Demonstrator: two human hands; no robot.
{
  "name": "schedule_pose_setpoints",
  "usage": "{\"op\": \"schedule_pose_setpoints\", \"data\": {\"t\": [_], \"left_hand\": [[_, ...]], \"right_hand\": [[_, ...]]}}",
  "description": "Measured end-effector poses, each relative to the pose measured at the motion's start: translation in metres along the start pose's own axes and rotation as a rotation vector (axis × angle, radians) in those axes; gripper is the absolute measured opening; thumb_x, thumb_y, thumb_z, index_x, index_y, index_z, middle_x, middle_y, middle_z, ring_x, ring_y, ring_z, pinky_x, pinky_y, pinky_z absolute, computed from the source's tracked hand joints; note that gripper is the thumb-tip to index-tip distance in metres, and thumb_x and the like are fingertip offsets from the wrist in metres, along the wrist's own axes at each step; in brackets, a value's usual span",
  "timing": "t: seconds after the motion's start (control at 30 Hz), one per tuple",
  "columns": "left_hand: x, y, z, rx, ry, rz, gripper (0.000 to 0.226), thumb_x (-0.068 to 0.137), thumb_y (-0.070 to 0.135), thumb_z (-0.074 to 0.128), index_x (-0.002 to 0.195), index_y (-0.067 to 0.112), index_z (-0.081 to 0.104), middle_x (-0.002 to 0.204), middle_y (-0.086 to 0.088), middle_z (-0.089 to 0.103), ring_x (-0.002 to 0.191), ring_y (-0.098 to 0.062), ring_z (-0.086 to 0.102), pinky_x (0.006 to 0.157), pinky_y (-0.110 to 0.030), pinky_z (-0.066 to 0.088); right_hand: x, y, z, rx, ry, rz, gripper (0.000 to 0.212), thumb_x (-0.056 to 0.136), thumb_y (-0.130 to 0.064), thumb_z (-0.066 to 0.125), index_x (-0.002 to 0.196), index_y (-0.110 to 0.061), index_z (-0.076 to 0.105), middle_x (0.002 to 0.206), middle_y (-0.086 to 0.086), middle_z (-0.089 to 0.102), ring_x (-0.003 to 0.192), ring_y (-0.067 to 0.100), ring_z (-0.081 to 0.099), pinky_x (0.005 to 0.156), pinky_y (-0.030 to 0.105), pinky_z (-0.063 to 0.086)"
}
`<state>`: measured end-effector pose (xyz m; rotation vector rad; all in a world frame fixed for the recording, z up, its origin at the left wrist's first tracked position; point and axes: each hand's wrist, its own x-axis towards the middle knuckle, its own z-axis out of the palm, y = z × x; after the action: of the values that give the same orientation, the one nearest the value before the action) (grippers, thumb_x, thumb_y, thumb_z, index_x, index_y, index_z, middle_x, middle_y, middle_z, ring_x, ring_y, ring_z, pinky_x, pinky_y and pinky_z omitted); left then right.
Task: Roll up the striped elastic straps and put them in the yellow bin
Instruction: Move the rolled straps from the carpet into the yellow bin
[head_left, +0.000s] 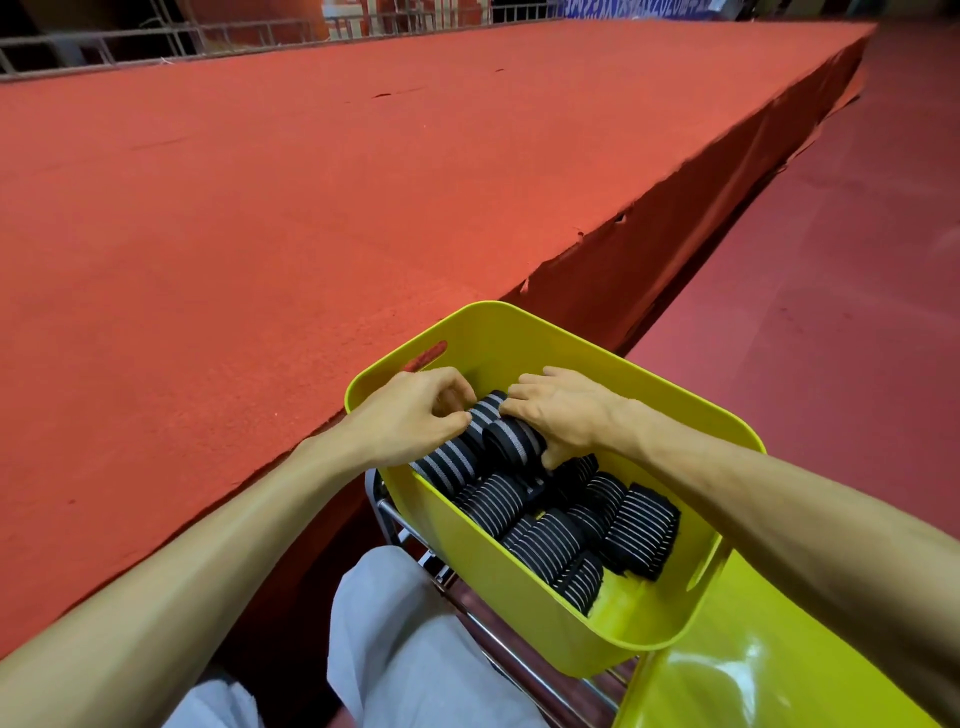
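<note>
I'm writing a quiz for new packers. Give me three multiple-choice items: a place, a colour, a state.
1. The left hand and right hand are: A on the red table; B inside the yellow bin; C on the lap.
2. The rolled straps are: A black with pale stripes; B plain red; C green.
3. The left hand: A hangs open; B pinches the wide-striped strap; C grips the rim.
B, both hands reach within the bin's walls; A, every roll shows it; B, thumb and fingers close on it.
</note>
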<state>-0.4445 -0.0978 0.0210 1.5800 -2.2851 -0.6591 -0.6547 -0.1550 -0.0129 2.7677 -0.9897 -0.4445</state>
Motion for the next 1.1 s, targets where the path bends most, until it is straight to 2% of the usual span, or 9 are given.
{"op": "schedule_pose_setpoints", "data": {"t": [0.1,0.2,0.43,0.53,0.67,0.77,0.83,0.97,1.1], "left_hand": [[0.009,0.008,-0.003,-0.102,-0.045,-0.047,0.047,0.090,0.020,0.063,0.133,0.021,0.045,0.128,0.006,0.055,0.115,-0.009,0.053,0.097,-0.026,0.043],[0.016,0.021,-0.008,-0.304,-0.130,-0.092,0.064,0.085,0.017,0.069,0.139,0.027,0.037,0.134,0.009,0.046,0.121,-0.008,0.046,0.098,-0.026,0.039],[0.018,0.034,-0.021,-0.796,-0.163,-0.055,0.067,0.075,0.044,0.078,0.133,0.030,0.047,0.128,0.002,0.055,0.111,-0.010,0.063,0.091,-0.031,0.053],[0.020,0.036,-0.015,-0.902,-0.037,-0.071,0.056,0.074,0.036,0.077,0.123,0.017,0.057,0.121,-0.006,0.065,0.107,-0.014,0.066,0.094,-0.039,0.053],[0.019,0.024,-0.007,-0.913,0.035,-0.129,0.072,0.061,0.031,0.089,0.124,0.013,0.058,0.120,-0.008,0.066,0.106,-0.019,0.067,0.095,-0.043,0.053],[0.018,0.023,-0.001,-0.814,0.065,-0.137,0.060,0.067,0.024,0.084,0.121,0.019,0.059,0.118,-0.005,0.064,0.103,-0.018,0.067,0.092,-0.040,0.055],[0.017,0.023,0.002,-0.739,0.095,-0.130,0.055,0.070,0.022,0.083,0.120,0.022,0.059,0.117,-0.004,0.062,0.102,-0.018,0.066,0.085,-0.034,0.056],[0.017,0.016,0.004,-0.592,0.006,-0.151,0.059,0.067,0.036,0.086,0.117,0.027,0.055,0.117,0.002,0.059,0.095,-0.018,0.068,0.081,-0.034,0.057],[0.017,0.018,0.004,-0.265,-0.192,-0.122,0.049,0.082,0.037,0.075,0.122,0.024,0.050,0.111,0.009,0.060,0.097,-0.009,0.063,0.087,-0.026,0.051]], "right_hand": [[-0.011,0.004,-0.014,0.105,0.183,0.030,0.071,0.069,-0.040,0.076,0.131,-0.019,0.048,0.118,-0.001,0.052,0.110,0.020,0.051,0.086,0.032,0.039],[-0.026,0.010,-0.033,0.283,0.348,0.047,0.073,0.066,-0.033,0.078,0.132,-0.017,0.050,0.116,0.001,0.052,0.102,0.021,0.056,0.078,0.036,0.049],[-0.041,0.020,-0.052,0.361,0.550,0.055,0.079,0.070,-0.018,0.079,0.141,-0.017,0.046,0.127,0.006,0.049,0.117,0.022,0.048,0.090,0.040,0.051],[-0.038,0.020,-0.048,0.401,0.614,0.034,0.080,0.072,-0.013,0.082,0.143,-0.013,0.045,0.130,0.010,0.048,0.121,0.026,0.047,0.098,0.043,0.047],[-0.044,0.023,-0.049,0.820,0.366,0.122,0.098,0.071,-0.024,0.085,0.152,-0.022,0.028,0.146,0.003,0.032,0.132,0.014,0.036,0.109,0.028,0.033],[-0.051,0.017,-0.039,1.539,0.126,0.224,0.091,0.079,-0.031,0.077,0.152,-0.026,0.022,0.146,0.001,0.040,0.124,0.015,0.051,0.098,0.035,0.048],[-0.048,0.015,-0.028,1.772,0.110,0.241,0.078,0.079,-0.028,0.073,0.145,-0.022,0.032,0.135,0.006,0.050,0.112,0.021,0.061,0.085,0.041,0.052],[-0.041,0.018,-0.020,1.722,0.085,0.263,0.059,0.084,-0.015,0.073,0.134,-0.010,0.042,0.110,0.010,0.058,0.080,0.016,0.067,0.062,0.033,0.052],[-0.033,0.025,-0.013,1.512,-0.072,0.338,0.056,0.088,-0.005,0.067,0.136,-0.012,0.041,0.116,0.016,0.057,0.095,0.030,0.061,0.079,0.048,0.053]]}}
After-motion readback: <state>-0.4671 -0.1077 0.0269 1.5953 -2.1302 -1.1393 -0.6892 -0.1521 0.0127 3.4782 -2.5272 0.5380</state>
